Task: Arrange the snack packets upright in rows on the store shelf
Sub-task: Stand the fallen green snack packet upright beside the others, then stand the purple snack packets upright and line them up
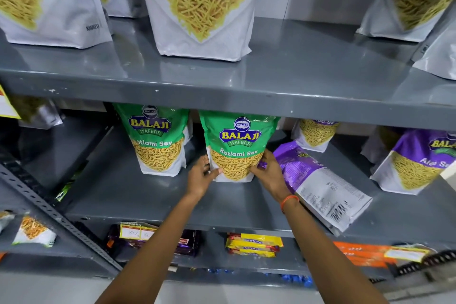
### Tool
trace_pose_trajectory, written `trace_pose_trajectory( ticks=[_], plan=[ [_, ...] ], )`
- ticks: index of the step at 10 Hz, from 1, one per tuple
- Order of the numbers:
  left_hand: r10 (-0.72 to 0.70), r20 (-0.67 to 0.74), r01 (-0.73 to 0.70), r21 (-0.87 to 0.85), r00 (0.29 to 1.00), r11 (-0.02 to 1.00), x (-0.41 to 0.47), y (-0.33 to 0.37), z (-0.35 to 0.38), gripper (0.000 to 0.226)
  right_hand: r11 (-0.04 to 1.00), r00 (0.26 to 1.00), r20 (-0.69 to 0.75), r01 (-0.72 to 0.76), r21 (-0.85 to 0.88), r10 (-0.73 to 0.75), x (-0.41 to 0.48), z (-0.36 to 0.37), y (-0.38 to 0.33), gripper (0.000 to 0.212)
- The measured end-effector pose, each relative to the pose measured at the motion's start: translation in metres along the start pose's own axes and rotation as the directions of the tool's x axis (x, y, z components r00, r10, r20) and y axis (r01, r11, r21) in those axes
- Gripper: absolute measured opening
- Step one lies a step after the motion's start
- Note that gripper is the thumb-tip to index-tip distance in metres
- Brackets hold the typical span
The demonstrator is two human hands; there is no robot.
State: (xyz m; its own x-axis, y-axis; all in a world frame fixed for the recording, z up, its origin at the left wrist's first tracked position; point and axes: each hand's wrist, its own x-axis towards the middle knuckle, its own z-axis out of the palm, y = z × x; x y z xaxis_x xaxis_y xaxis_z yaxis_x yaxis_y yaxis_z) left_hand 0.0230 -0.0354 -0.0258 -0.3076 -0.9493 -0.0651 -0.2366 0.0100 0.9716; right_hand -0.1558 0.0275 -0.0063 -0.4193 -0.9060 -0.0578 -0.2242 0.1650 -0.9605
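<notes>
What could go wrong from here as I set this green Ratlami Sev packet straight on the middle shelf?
1. The purple packet lies flat right beside the right hand; sliding the green packet that way could push against it.
2. That purple packet's lower end overhangs the shelf edge, so a nudge might drop it.
3. Both hands, including the left hand, grip only the base; the tall packet may tip forward on release.

Green Ratlami Sev packets: two, the left one [158,140] and the right one [237,145], both upright
Purple packets: three; one lying flat [318,180], one upright far right [419,160], one upright at the back [317,133], partly hidden
Large white packets, top shelf: five in view, cropped
Hands: two, left hand [201,175], right hand [267,173]
Orange wristband [290,201]: one
</notes>
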Motion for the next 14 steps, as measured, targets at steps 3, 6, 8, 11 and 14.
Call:
trace_pose_trajectory(
  ticks=[3,6,8,11,14],
  plan=[
    [-0.134,-0.275,0.136,-0.010,0.952,0.991,-0.067,0.019,0.090,0.087,0.775,0.916,-0.192,0.169,-0.609,-0.351,-0.015,-0.046,-0.007,0.054],
    [-0.408,-0.136,0.388,-0.154,0.903,0.909,-0.075,0.058,0.244,0.042,0.668,0.932,-0.007,-0.266,-0.695,0.363,-0.008,-0.203,0.039,0.049],
    [-0.494,-0.224,0.423,-0.300,0.840,0.855,-0.065,0.054,0.242,0.020,0.858,0.936,-0.027,-0.334,-0.389,0.352,0.004,-0.237,0.054,0.039],
    [-0.215,-0.280,0.077,-0.433,0.936,0.898,-0.056,0.079,0.243,0.036,0.980,0.980,-0.152,-0.101,0.173,0.128,0.008,-0.256,0.058,0.017],
    [0.032,-0.251,-0.100,-0.263,0.967,0.960,0.009,0.100,0.255,0.017,0.982,0.930,-0.364,0.120,0.146,-0.059,0.025,-0.254,0.080,0.015]
  ],
)
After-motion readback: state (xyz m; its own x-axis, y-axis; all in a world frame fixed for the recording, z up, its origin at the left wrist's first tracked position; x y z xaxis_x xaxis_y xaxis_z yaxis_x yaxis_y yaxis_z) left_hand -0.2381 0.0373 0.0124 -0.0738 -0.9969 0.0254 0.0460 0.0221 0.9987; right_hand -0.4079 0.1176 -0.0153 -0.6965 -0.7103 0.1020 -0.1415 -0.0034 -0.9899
